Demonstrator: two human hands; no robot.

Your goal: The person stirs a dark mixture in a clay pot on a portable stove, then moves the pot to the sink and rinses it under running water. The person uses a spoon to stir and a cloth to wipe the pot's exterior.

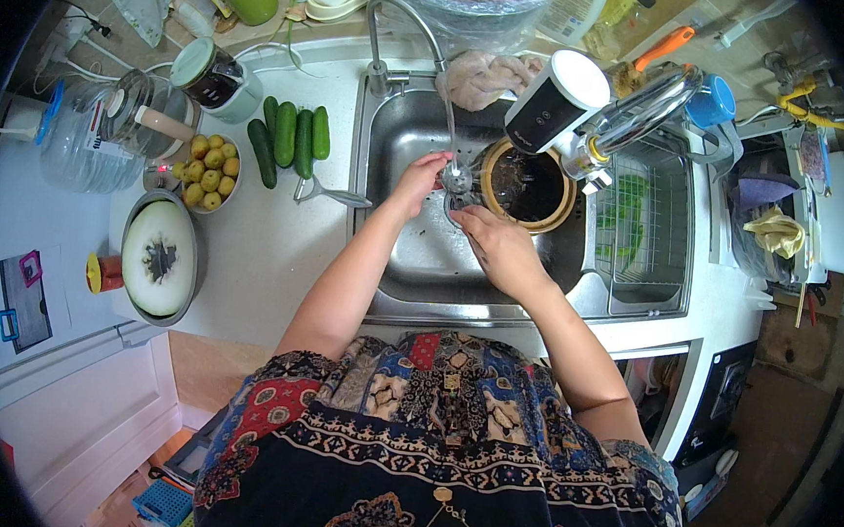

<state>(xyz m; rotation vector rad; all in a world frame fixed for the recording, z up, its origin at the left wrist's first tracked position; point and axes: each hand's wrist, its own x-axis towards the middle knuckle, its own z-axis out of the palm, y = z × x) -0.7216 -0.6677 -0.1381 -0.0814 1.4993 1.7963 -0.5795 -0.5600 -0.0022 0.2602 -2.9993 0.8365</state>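
Water runs from the slim gooseneck tap (413, 7) onto a small shiny metal piece (458, 180) over the steel sink basin (407, 262). At the left of this piece is my left hand (422, 181), its fingertips against or close to it; the exact contact is hard to see. My right hand (500, 248) pinches the rim of a small round metal item (453, 210) just below the stream. Beside my hands, a round pot with a tan rim (569, 200) and dark contents stands in the sink. A cylindrical filter unit (557, 100) on the larger chrome tap overhangs it.
Left on the counter lie several cucumbers (285, 134), a peeler (335, 196), a bowl of small yellow-green fruit (212, 174) and a halved winter melon (158, 257) in a metal bowl. A wire rack (634, 267) with green vegetables beneath fills the right basin. A cloth (485, 81) hangs behind.
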